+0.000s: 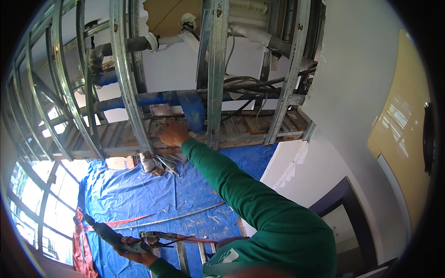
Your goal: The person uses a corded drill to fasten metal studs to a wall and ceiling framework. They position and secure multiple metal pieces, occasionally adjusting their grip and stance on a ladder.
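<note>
Fingers [163, 134] on the right hand [174, 134] are spread flat and pressed onto the bottom galvanised steel track [139, 141] of the bare stud wall, so that hand is open and gripping nothing that I can make out. The green-sleeved right arm [241, 190] is stretched almost straight to get there. The track's long axis runs left to right across the view, and the hand sits on it between two upright silver metal studs [126, 78], just left of the nearer stud [217, 74]. A blue foam-wrapped pipe [185, 99] crosses just above the knuckles and bends down close beside the hand.

The left hand [134, 252] is way down by the body, well apart from the wall, with its fingers wrapped around a dark cordless power tool [116, 238] whose long axis points up and to the left. So the right hand is clearly the nearer one to the framing.

Under all this is a crumpled blue plastic tarp [153, 194], with a small pile of silver metal offcuts [162, 164] just below the track.
</note>
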The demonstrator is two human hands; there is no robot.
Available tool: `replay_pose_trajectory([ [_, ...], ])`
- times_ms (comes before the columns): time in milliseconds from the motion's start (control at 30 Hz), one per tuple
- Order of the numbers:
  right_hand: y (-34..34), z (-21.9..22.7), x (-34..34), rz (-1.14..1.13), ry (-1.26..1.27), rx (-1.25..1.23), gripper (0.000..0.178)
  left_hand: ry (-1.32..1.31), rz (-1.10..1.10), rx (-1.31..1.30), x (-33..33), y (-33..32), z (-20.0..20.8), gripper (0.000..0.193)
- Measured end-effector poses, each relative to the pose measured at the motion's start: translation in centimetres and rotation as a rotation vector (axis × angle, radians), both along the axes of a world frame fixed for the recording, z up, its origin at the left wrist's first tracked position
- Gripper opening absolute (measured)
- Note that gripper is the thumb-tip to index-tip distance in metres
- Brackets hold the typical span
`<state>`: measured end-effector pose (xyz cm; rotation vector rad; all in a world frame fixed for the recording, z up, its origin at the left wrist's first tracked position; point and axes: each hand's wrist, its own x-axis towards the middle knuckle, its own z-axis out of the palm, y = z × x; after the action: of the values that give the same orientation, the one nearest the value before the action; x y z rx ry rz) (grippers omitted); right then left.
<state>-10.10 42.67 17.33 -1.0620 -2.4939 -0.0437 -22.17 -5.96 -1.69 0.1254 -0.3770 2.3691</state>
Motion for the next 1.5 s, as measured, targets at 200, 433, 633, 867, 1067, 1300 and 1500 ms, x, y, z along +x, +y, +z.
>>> replay_pose_trajectory([
  [200, -0.1, 0.1, 0.3, 0.023, -0.002, 0.014, 0.069, 0.157, -0.024, 0.111, -1.1, 0.1, -1.3, 0.067],
  [433, -0.3, 0.4, 0.4, 0.025, -0.01, -0.023, 0.067, 0.086, 0.018, 0.037, -1.3, 0.0, -1.9, 0.063],
  [633, 0.1, -0.2, 0.0, -0.006, -0.061, 0.024, 0.064, 0.13, -0.021, 0.089, -1.3, 0.1, -1.3, 0.061],
  [867, 1.0, -0.5, -0.1, 0.045, -0.109, 0.014, 0.064, 0.026, -0.047, 0.068, -0.3, 0.1, 0.6, 0.047],
  [1067, 0.1, 0.3, -0.1, -0.031, -0.016, -0.037, 0.065, 0.039, 0.006, 0.056, -0.1, 0.3, 0.9, 0.043],
  [1300, -0.1, 0.2, 0.4, 0.017, 0.006, 0.13, 0.059, 0.074, 0.021, 0.073, -1.2, 0.2, -0.8, 0.063],
  [1500, -0.1, 0.3, 0.2, 0.027, -0.013, 0.07, 0.061, 0.1, -0.023, 0.11, -1.3, 0.1, -1.3, 0.061],
])
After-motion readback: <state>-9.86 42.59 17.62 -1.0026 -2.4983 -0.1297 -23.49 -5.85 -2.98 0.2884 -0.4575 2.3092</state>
